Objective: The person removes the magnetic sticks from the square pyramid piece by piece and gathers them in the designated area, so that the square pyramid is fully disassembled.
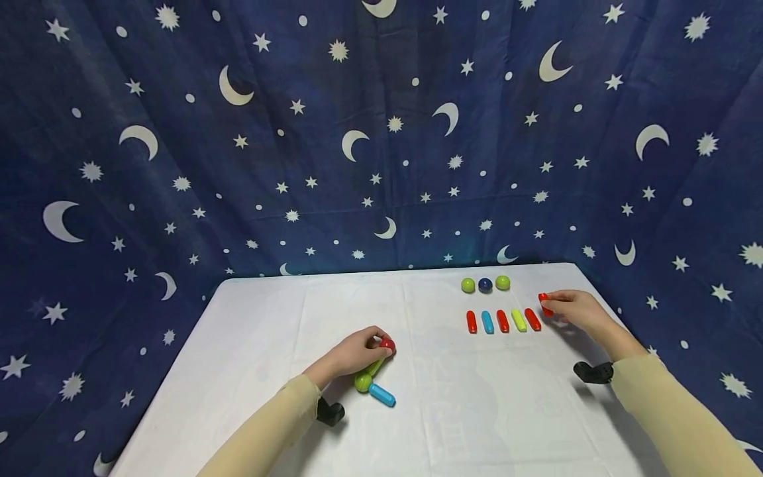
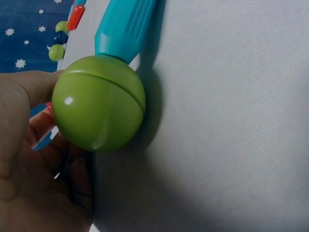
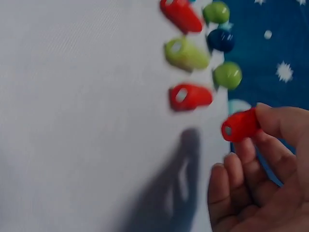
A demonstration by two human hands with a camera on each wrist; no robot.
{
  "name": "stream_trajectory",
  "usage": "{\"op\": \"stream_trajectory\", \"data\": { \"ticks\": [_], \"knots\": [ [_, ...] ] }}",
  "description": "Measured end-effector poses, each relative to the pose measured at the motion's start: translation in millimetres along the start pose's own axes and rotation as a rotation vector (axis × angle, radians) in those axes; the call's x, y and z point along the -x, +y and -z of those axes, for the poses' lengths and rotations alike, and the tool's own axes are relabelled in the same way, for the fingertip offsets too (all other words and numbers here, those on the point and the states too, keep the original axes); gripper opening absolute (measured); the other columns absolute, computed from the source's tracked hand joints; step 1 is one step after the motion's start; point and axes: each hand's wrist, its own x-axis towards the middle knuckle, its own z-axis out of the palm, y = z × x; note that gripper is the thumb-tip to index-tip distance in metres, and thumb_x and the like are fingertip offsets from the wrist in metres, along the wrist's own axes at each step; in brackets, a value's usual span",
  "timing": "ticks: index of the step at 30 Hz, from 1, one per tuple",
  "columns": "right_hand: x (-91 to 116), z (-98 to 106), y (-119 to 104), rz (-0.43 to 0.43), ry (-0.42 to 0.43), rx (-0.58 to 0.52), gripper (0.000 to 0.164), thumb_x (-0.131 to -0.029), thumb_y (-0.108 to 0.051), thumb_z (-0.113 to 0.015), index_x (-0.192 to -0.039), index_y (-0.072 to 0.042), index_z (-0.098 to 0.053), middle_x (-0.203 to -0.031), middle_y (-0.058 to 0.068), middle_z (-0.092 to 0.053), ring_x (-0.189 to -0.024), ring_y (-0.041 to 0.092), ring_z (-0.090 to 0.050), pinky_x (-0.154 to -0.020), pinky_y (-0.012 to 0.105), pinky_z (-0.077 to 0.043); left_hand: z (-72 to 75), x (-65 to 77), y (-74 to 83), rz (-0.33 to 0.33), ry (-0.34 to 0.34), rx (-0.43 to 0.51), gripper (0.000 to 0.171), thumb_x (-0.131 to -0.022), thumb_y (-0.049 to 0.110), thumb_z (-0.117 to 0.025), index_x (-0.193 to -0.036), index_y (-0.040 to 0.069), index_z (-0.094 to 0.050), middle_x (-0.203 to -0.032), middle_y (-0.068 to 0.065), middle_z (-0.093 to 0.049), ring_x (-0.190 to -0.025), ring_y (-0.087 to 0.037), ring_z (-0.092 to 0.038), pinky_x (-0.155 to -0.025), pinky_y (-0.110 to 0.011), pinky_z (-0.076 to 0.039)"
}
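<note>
So there's a red stick (image 3: 239, 124) pinched in the fingers of the right hand (image 1: 575, 308), held up just past the right end of a row of five sticks (image 1: 503, 321) (red, blue, red, yellow-green, red). The left hand's (image 1: 356, 350) fingers are gripping a red ball (image 1: 388, 346) on one end of a lime stick (image 1: 374, 368), which runs to a green ball (image 1: 363, 381) with a blue stick (image 1: 382, 395) coming off it. Three loose balls (image 1: 485, 285), green, navy, green, sit behind the row on the white surface (image 1: 441, 411). Starry blue cloth (image 1: 405, 146) hangs behind everything.
</note>
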Motion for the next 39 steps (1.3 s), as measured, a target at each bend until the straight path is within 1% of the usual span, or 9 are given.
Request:
{"op": "stream_trajectory", "data": {
  "ticks": [2, 5, 10, 17, 24, 29, 32, 39],
  "knots": [
    [-3, 1, 9, -0.033, -0.013, 0.009, 0.060, -0.101, -0.033, -0.063, -0.137, 0.014, -0.051, -0.112, 0.018, -0.066, -0.099, 0.030, -0.059, -0.078, 0.035, -0.053, -0.1, 0.1, -0.6, 0.000, 0.002, 0.005, 0.026, -0.099, 0.036, -0.068, -0.118, 0.020, -0.065, -0.093, -0.003, -0.060, -0.078, -0.019, -0.055, -0.069, -0.035, -0.045],
    [-7, 1, 19, -0.049, -0.024, 0.017, 0.055, -0.100, -0.030, -0.066, -0.132, 0.013, -0.054, -0.103, 0.012, -0.064, -0.094, 0.028, -0.057, -0.074, 0.031, -0.052, -0.1, 0.0, -1.5, -0.002, 0.003, 0.012, 0.026, -0.099, 0.036, -0.068, -0.118, 0.019, -0.065, -0.093, -0.002, -0.061, -0.078, -0.018, -0.055, -0.069, -0.035, -0.045],
    [-12, -1, 27, -0.039, -0.017, 0.025, 0.049, -0.098, -0.029, -0.068, -0.127, 0.010, -0.057, -0.101, 0.011, -0.063, -0.094, 0.028, -0.055, -0.073, 0.030, -0.050, 0.2, 0.1, -1.5, -0.001, 0.004, 0.018, 0.025, -0.099, 0.035, -0.068, -0.118, 0.019, -0.065, -0.091, -0.002, -0.061, -0.076, -0.017, -0.055, -0.068, -0.034, -0.045],
    [-12, -3, 27, -0.035, -0.003, 0.054, 0.049, -0.098, -0.031, -0.068, -0.125, 0.009, -0.058, -0.105, 0.013, -0.064, -0.097, 0.030, -0.054, -0.073, 0.031, -0.048, 0.6, 2.1, 1.2, 0.000, 0.006, 0.024, 0.026, -0.099, 0.034, -0.068, -0.119, 0.018, -0.065, -0.090, -0.003, -0.059, -0.075, -0.017, -0.054, -0.067, -0.033, -0.045],
    [-8, -7, 24, -0.020, 0.009, 0.068, 0.048, -0.099, -0.031, -0.067, -0.123, 0.010, -0.059, -0.105, 0.014, -0.064, -0.096, 0.031, -0.054, -0.073, 0.034, -0.047, -0.2, 2.1, 1.2, 0.002, 0.007, 0.021, 0.026, -0.099, 0.034, -0.068, -0.119, 0.018, -0.065, -0.090, -0.002, -0.059, -0.075, -0.017, -0.054, -0.067, -0.033, -0.044],
    [-6, -10, 23, -0.020, 0.030, 0.088, 0.046, -0.098, -0.031, -0.067, -0.121, 0.009, -0.060, -0.104, 0.015, -0.063, -0.093, 0.030, -0.054, -0.071, 0.033, -0.045, -1.1, 1.5, 0.2, 0.005, 0.011, 0.018, 0.026, -0.099, 0.035, -0.068, -0.118, 0.019, -0.064, -0.090, -0.002, -0.060, -0.076, -0.017, -0.054, -0.067, -0.033, -0.044],
    [-5, -11, 21, -0.026, 0.044, 0.103, 0.046, -0.098, -0.031, -0.067, -0.120, 0.009, -0.061, -0.105, 0.017, -0.063, -0.093, 0.031, -0.053, -0.070, 0.033, -0.045, -1.4, 1.6, 0.1, 0.003, 0.013, 0.020, 0.025, -0.099, 0.034, -0.069, -0.118, 0.019, -0.065, -0.090, -0.002, -0.060, -0.076, -0.017, -0.054, -0.068, -0.033, -0.044],
    [-7, -11, 23, -0.029, 0.038, 0.112, 0.047, -0.100, -0.032, -0.064, -0.122, 0.009, -0.060, -0.106, 0.019, -0.063, -0.094, 0.032, -0.053, -0.071, 0.033, -0.046, -1.4, 2.2, 0.3, -0.001, 0.020, 0.018, 0.025, -0.099, 0.034, -0.068, -0.119, 0.019, -0.065, -0.091, -0.002, -0.060, -0.078, -0.017, -0.055, -0.069, -0.034, -0.045]
  ]
}}
